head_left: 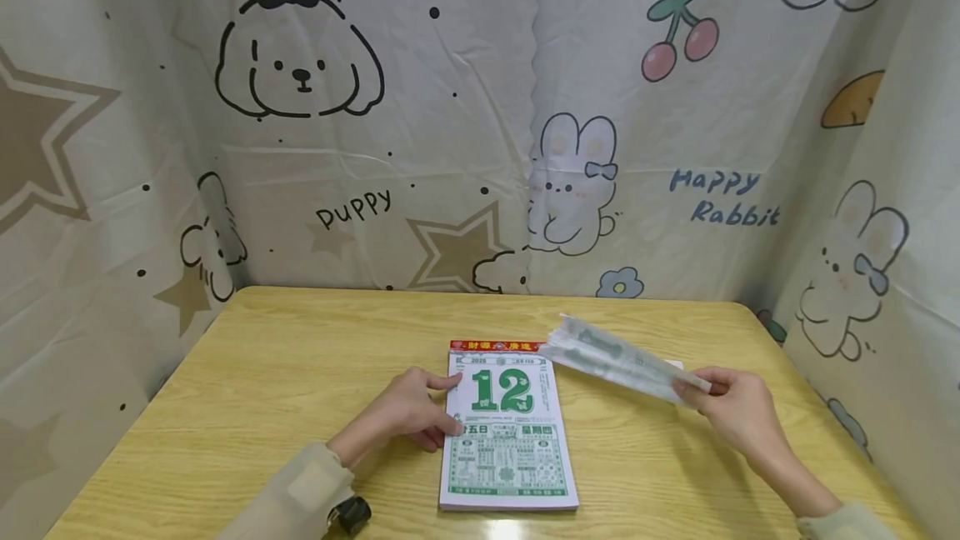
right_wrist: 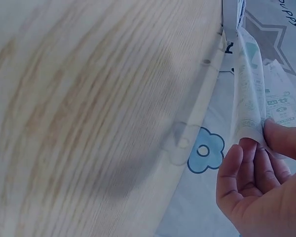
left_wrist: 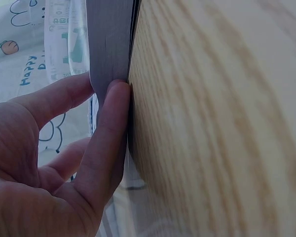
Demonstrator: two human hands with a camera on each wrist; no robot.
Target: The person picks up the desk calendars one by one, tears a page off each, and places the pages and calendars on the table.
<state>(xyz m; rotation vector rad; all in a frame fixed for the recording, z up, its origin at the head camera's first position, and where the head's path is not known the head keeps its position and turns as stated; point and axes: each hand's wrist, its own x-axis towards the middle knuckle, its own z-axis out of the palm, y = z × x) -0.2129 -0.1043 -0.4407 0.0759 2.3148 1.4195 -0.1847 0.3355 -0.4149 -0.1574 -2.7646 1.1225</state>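
Note:
A thick tear-off calendar [head_left: 507, 457] lies on the table, its top sheet showing a large green 12 below a red header strip. At its left edge is my left hand [head_left: 416, 411], with fingertips holding the side of the page block; the left wrist view shows the digits [left_wrist: 111, 111] against that edge, close to the tabletop. My right hand [head_left: 738, 407] pinches the lower end of a thin calendar sheet [head_left: 615, 361] between thumb and fingers. This sheet is lifted and slants up leftward, its far end at the calendar's top right corner. Whether it is still attached there, I cannot tell.
The wooden table [head_left: 300, 340] has a curtain [head_left: 450, 148] with cartoon prints behind it and along both sides. A small black object [head_left: 350, 515] is beside my left sleeve [head_left: 300, 494] near the front.

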